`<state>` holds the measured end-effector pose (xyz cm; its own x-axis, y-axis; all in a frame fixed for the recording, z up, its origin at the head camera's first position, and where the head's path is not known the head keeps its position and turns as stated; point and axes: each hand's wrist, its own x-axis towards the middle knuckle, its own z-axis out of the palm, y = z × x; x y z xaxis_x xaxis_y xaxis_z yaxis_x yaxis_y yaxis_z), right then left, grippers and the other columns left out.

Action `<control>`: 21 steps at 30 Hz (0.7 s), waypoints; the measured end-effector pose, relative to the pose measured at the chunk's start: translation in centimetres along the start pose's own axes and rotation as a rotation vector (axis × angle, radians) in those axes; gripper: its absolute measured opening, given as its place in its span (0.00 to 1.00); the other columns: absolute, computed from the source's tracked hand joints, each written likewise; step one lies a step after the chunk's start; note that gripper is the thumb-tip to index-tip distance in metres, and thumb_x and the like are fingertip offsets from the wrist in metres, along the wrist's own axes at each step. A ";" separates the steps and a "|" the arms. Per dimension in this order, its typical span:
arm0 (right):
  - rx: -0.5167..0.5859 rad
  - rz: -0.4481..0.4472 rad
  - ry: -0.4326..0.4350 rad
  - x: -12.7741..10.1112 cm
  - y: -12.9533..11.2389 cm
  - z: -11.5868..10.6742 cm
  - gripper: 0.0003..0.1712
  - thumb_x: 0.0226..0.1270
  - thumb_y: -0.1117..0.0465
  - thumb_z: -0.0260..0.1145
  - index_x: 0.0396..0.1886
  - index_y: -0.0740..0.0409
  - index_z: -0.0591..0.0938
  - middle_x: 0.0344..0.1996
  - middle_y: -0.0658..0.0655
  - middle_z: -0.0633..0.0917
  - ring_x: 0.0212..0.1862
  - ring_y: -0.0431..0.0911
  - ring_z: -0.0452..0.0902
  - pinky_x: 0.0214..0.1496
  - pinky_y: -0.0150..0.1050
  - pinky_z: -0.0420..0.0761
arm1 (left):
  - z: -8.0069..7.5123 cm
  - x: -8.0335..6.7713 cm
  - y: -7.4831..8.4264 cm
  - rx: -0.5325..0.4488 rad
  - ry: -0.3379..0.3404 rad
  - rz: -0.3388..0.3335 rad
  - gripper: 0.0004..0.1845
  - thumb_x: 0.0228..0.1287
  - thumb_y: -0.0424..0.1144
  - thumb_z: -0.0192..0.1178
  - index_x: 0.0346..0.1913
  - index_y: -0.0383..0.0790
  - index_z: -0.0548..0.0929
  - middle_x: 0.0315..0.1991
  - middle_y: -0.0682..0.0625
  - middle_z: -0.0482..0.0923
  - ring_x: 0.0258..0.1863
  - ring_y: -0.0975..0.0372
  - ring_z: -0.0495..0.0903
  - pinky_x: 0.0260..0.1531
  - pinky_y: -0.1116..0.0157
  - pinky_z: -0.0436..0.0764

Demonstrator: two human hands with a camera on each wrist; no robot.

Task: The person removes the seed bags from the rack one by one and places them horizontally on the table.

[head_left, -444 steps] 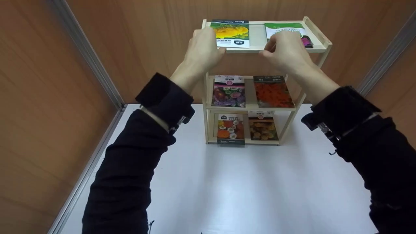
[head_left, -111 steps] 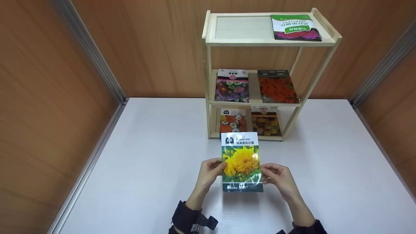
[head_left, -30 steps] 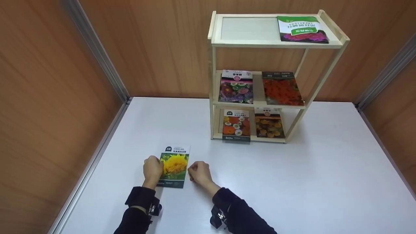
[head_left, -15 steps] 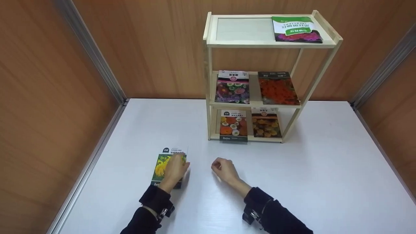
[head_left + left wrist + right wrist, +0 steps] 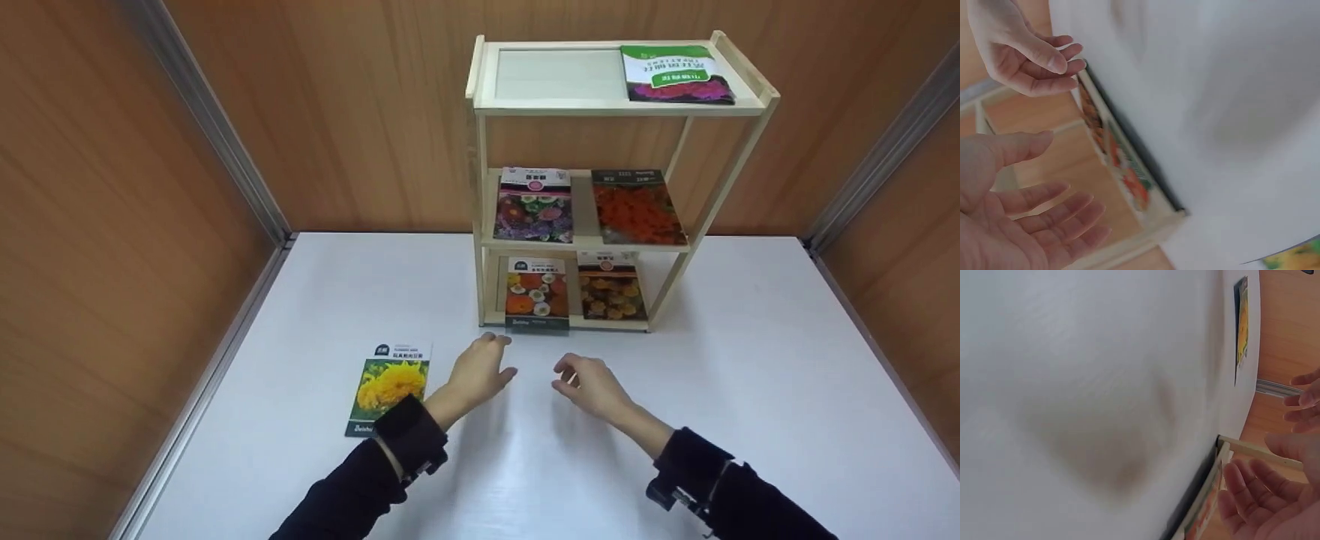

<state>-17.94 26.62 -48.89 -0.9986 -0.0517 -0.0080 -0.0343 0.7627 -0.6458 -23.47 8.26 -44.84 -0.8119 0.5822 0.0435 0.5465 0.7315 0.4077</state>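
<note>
My left hand [image 5: 480, 367] is in the air over the white table in the head view, fingers loosely spread and holding nothing. To its right my right hand [image 5: 592, 386] hovers with relaxed, slightly bent fingers, also without any object. The left wrist view shows the left palm [image 5: 1027, 219] with its fingers apart. A seed packet with yellow flowers [image 5: 391, 384] lies face up on the table, its lower corner behind the left sleeve. Close beyond the hands is a seed packet with orange and white flowers [image 5: 537, 296], on the rack's bottom shelf and jutting past its front edge.
A three-level wooden rack [image 5: 619, 112] stands at the back. Its top bears a green-and-white packet [image 5: 679, 73]; the middle shelf holds a purple-flower packet [image 5: 534, 206] and a red-flower packet [image 5: 637, 208]. A brown-orange packet [image 5: 611, 289] lies at bottom right. Wood-grain panels [image 5: 360, 112] enclose the table.
The yellow-flower packet, earlier on the rack's top left, was carried in both hands and laid on the table at left. Both hands have since left it and moved right, toward the rack.
</note>
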 end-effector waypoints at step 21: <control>-0.303 -0.171 0.119 -2.5 -8.0 -20.4 0.12 0.58 0.63 0.62 0.39 0.68 0.77 0.34 0.63 0.80 0.34 0.51 0.76 0.32 0.42 0.79 | -15.1 2.8 14.0 0.033 -0.060 0.229 0.19 0.58 0.39 0.59 0.51 0.33 0.74 0.46 0.44 0.74 0.42 0.60 0.74 0.39 0.70 0.76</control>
<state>-15.93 33.82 -28.09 -0.9744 -0.1330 0.1810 -0.1933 0.9068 -0.3746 -21.21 14.78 -25.19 -0.6530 0.7535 0.0766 0.7220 0.5888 0.3634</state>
